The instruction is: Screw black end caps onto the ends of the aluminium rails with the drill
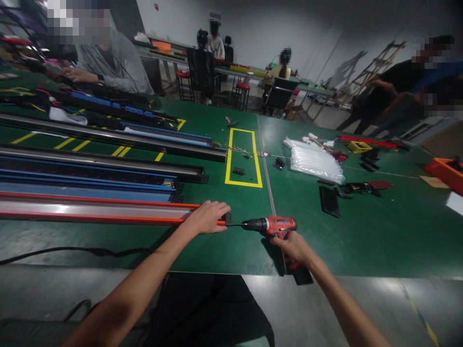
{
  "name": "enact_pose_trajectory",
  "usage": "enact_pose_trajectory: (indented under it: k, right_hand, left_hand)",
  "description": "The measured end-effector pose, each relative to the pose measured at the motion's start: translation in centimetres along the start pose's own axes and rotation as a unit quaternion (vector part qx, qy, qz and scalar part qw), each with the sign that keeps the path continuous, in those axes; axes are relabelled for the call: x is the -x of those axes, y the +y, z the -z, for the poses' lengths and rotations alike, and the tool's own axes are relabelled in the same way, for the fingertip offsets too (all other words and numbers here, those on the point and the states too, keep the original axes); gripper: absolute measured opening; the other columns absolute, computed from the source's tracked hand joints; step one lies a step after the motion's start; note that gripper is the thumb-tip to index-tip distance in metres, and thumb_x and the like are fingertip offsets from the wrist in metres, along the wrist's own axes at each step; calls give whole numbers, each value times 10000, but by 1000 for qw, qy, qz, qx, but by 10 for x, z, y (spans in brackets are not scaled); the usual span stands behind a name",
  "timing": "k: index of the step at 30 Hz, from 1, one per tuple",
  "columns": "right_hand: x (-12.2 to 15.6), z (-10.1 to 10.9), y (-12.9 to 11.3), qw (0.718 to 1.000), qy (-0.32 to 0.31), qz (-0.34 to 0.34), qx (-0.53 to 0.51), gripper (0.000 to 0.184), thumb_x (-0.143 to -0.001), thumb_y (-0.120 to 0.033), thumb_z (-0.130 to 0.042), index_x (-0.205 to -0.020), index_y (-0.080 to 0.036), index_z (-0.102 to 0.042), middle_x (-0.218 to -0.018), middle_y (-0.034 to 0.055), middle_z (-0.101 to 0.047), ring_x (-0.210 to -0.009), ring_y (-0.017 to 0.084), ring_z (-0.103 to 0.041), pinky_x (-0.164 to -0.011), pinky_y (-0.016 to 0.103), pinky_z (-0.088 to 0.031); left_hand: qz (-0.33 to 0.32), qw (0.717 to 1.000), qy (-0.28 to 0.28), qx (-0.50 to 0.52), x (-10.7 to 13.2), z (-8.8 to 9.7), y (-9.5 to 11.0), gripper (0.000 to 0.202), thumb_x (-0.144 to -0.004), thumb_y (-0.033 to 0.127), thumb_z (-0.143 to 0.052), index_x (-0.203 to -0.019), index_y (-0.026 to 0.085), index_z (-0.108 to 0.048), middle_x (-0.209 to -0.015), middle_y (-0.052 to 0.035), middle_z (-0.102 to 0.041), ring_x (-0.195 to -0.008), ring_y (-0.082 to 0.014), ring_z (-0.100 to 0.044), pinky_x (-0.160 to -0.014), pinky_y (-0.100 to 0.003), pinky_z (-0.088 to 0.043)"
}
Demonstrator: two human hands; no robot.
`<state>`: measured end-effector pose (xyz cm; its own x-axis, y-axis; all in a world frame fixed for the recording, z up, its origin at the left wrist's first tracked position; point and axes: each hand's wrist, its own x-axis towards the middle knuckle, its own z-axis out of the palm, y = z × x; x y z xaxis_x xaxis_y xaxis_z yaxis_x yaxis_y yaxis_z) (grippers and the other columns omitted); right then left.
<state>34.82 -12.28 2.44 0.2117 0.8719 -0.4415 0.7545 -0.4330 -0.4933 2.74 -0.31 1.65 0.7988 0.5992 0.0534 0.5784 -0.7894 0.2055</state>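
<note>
My right hand (294, 247) is wrapped round the grip of a red and black cordless drill (280, 224), held level near the table's front edge. Its long thin bit (236, 224) points left and meets the black end cap (227, 215) of a long orange-red rail (144, 210). Over the right end of that rail lies my left hand (209, 217), its fingers closed round the profile beside the cap. Whether the bit sits in a screw is too small to tell.
Blue and black rails (87, 188) lie behind the orange one. Small hardware (238, 170) is inside a yellow taped rectangle (258, 164). Bubble wrap (314, 161), a black phone-like slab (329, 201) and an orange bin (446, 173) are to the right. A co-worker (115, 62) sits across the table.
</note>
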Motion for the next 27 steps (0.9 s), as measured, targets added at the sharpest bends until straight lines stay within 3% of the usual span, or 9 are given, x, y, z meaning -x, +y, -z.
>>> enact_pose_trajectory:
  k: [27]
  right_hand:
    - [0, 0, 0, 1000, -7, -3, -14, 258, -785, -407, -645, -666, -187, -585, -618, 3, -601, -577, 156, -547, -537, 256, -380]
  left_hand:
    - [1, 1000, -2, -10, 0, 0, 0, 370, -840, 466, -715, -1070, 228, -550, -1085, -56, -656, -972, -246, -622, -786, -341, -400]
